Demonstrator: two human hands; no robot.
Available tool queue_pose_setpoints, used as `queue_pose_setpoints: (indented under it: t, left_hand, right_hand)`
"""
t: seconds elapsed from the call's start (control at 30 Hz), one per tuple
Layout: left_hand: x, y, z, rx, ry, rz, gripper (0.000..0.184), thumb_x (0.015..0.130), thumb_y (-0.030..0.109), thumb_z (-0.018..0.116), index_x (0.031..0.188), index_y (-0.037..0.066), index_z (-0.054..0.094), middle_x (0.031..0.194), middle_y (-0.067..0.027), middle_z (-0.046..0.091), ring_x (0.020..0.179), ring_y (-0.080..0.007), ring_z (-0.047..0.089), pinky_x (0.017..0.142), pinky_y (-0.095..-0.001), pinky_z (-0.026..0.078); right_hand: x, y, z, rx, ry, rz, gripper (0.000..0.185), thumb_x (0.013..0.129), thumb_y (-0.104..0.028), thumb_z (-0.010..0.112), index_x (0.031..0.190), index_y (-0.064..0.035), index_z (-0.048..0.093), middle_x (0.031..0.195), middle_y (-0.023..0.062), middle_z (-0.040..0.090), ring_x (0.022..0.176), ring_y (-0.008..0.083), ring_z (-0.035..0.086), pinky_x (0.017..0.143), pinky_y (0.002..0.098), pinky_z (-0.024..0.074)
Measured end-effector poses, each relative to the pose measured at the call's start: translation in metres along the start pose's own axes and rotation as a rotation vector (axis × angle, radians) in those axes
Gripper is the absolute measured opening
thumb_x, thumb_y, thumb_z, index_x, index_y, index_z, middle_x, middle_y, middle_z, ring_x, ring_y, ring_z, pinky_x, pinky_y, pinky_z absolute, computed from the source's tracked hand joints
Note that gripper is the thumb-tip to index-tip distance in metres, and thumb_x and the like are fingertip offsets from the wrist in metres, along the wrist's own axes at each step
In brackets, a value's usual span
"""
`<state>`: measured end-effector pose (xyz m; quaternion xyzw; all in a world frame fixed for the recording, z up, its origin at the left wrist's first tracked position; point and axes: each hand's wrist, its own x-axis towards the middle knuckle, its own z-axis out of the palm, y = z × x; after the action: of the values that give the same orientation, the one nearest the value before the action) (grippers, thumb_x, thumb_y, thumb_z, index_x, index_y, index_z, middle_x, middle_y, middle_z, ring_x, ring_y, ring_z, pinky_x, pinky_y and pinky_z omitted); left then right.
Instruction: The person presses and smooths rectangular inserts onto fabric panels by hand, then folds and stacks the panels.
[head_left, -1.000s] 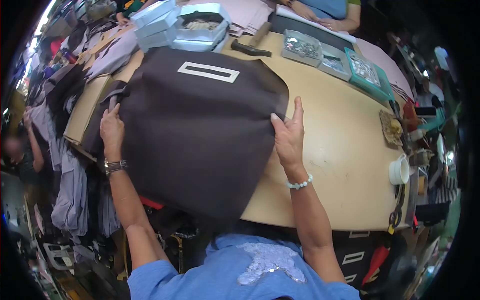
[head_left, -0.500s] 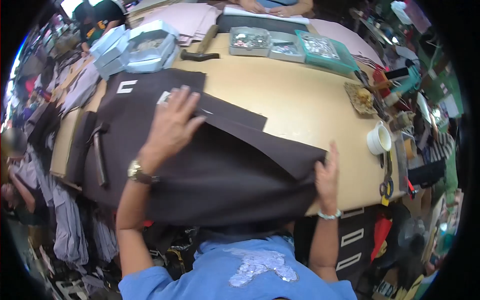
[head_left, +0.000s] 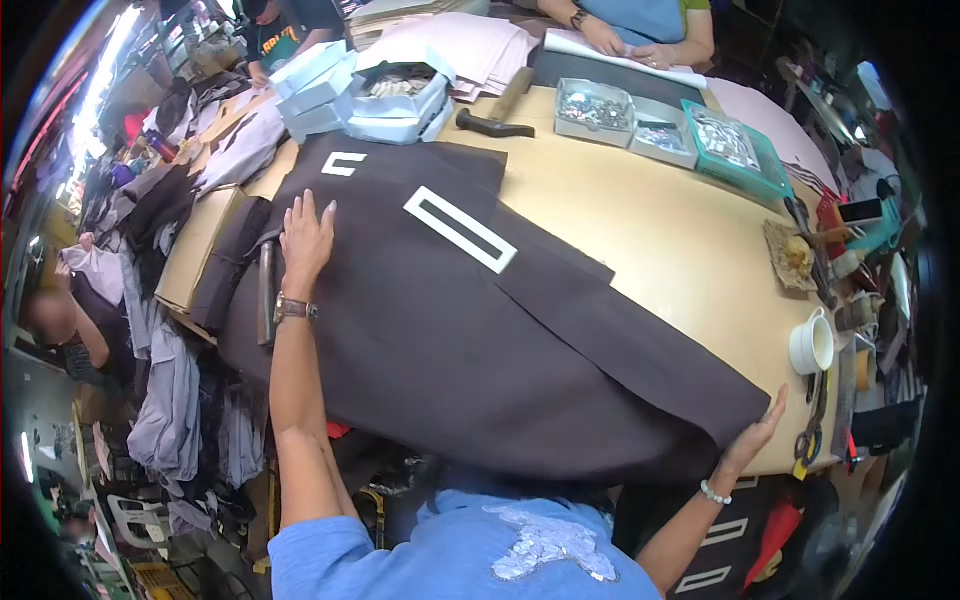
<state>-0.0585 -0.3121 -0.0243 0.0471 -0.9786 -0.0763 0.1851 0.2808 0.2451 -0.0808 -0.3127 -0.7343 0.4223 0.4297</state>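
A large dark brown sheet of fabric [head_left: 420,330] covers the near left and middle of the table, its folded-over edge running diagonally to the right. On it lie a long white rectangular outline [head_left: 460,230] and a smaller white U-shaped piece [head_left: 345,163]. My left hand [head_left: 306,240] rests flat on the fabric with fingers stretched out, beside a hammer [head_left: 266,290]. At the fabric's right corner, my right hand [head_left: 755,437] touches the edge with its fingers extended; its thumb is hidden.
Trays of small metal parts [head_left: 594,113] stand at the back, near a second hammer [head_left: 497,122] and pale blue boxes [head_left: 395,100]. To the right are a white cup [head_left: 811,345] and scissors [head_left: 808,440]. Another person's hands [head_left: 655,55] rest across the table.
The view has shifted left. My left hand has moved left across the fabric, and the long white outline is now uncovered. The fabric lies flatter, and my right hand remains at its corner.
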Motion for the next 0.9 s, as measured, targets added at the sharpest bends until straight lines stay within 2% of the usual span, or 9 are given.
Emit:
queue_pose_setpoints:
  t: [0.13, 0.23, 0.27, 0.37, 0.47, 0.57, 0.6, 0.77, 0.9]
  left_hand:
    - [0.024, -0.003, 0.014, -0.208, 0.116, 0.065, 0.058, 0.088, 0.047, 0.049, 0.123, 0.001, 0.051, 0.128, -0.0219, 0.048, 0.118, -0.0393, 0.044, 0.097, -0.0447, 0.037]
    - [0.026, 0.034, 0.004, -0.233, 0.063, 0.083, 0.057, 0.084, 0.050, 0.054, 0.115, 0.001, 0.057, 0.120, -0.0185, 0.053, 0.113, -0.0345, 0.048, 0.093, -0.0436, 0.040]
    - [0.035, 0.026, 0.035, -0.165, 0.211, 0.128, 0.055, 0.081, 0.048, 0.059, 0.110, 0.002, 0.059, 0.110, -0.0146, 0.058, 0.108, -0.0309, 0.051, 0.089, -0.0433, 0.042]
    - [0.040, 0.042, 0.029, -0.435, 0.198, 0.069, 0.030, 0.076, 0.030, 0.069, 0.092, 0.005, 0.066, 0.098, -0.0108, 0.062, 0.103, -0.0292, 0.054, 0.087, -0.0407, 0.043]
    - [0.051, 0.032, 0.052, -0.421, 0.394, 0.142, 0.018, 0.075, 0.023, 0.069, 0.082, 0.006, 0.066, 0.091, -0.0111, 0.063, 0.095, -0.0286, 0.057, 0.082, -0.0400, 0.044]
    - [0.062, 0.025, 0.038, -0.511, 0.358, -0.017, 0.016, 0.078, 0.021, 0.066, 0.077, 0.005, 0.062, 0.086, -0.0118, 0.062, 0.087, -0.0295, 0.058, 0.076, -0.0409, 0.043]
    - [0.070, 0.016, 0.039, -0.506, 0.494, 0.032, 0.014, 0.080, 0.018, 0.064, 0.076, 0.005, 0.060, 0.083, -0.0126, 0.062, 0.083, -0.0309, 0.058, 0.073, -0.0417, 0.042]
    - [0.115, -0.036, 0.036, -0.274, 0.515, -0.237, 0.016, 0.082, 0.023, 0.061, 0.082, 0.007, 0.061, 0.087, -0.0109, 0.062, 0.089, -0.0302, 0.057, 0.077, -0.0435, 0.042]
    - [0.098, -0.049, 0.022, 0.024, 0.121, -0.409, 0.032, 0.082, 0.029, 0.063, 0.107, 0.010, 0.059, 0.105, -0.0115, 0.060, 0.109, -0.0272, 0.053, 0.093, -0.0502, 0.036]
  right_hand:
    - [-0.001, -0.007, 0.002, -0.030, -0.015, -0.005, 0.047, 0.091, -0.005, 0.028, 0.137, 0.0032, 0.032, 0.141, 0.0173, 0.034, 0.134, 0.0258, 0.027, 0.112, 0.0371, 0.0169]
    - [0.000, -0.008, 0.004, 0.041, 0.003, 0.072, 0.047, 0.091, -0.004, 0.029, 0.137, 0.0022, 0.032, 0.141, 0.0162, 0.034, 0.131, 0.0249, 0.032, 0.110, 0.0366, 0.0233]
    - [-0.001, -0.013, 0.005, 0.137, -0.002, 0.170, 0.048, 0.089, -0.001, 0.029, 0.138, 0.0014, 0.033, 0.141, 0.0150, 0.035, 0.126, 0.0236, 0.038, 0.105, 0.0355, 0.0316]
    - [-0.001, -0.005, 0.003, -0.028, 0.001, 0.023, 0.047, 0.091, -0.003, 0.029, 0.137, 0.0006, 0.034, 0.141, 0.0149, 0.035, 0.122, 0.0236, 0.042, 0.101, 0.0342, 0.0363]
    - [-0.003, -0.013, 0.007, 0.017, 0.005, 0.061, 0.047, 0.090, -0.003, 0.031, 0.137, 0.0000, 0.034, 0.142, 0.0152, 0.034, 0.124, 0.0245, 0.039, 0.102, 0.0339, 0.0349]
    - [0.000, -0.001, 0.001, 0.047, 0.007, 0.072, 0.048, 0.090, -0.001, 0.034, 0.138, -0.0019, 0.034, 0.133, 0.0164, 0.042, 0.113, 0.0231, 0.048, 0.094, 0.0320, 0.0414]
    - [-0.002, -0.006, 0.004, 0.046, 0.010, 0.076, 0.049, 0.089, -0.001, 0.035, 0.138, -0.0027, 0.034, 0.129, 0.0160, 0.044, 0.107, 0.0217, 0.050, 0.090, 0.0311, 0.0434]
    - [-0.006, -0.021, 0.011, 0.023, 0.037, 0.057, 0.049, 0.090, -0.001, 0.037, 0.139, -0.0058, 0.034, 0.110, 0.0132, 0.051, 0.085, 0.0162, 0.055, 0.074, 0.0276, 0.0488]
    - [-0.007, -0.021, 0.010, 0.069, 0.025, 0.136, 0.049, 0.090, -0.001, 0.038, 0.139, -0.0062, 0.034, 0.110, 0.0132, 0.052, 0.085, 0.0153, 0.055, 0.074, 0.0276, 0.0487]
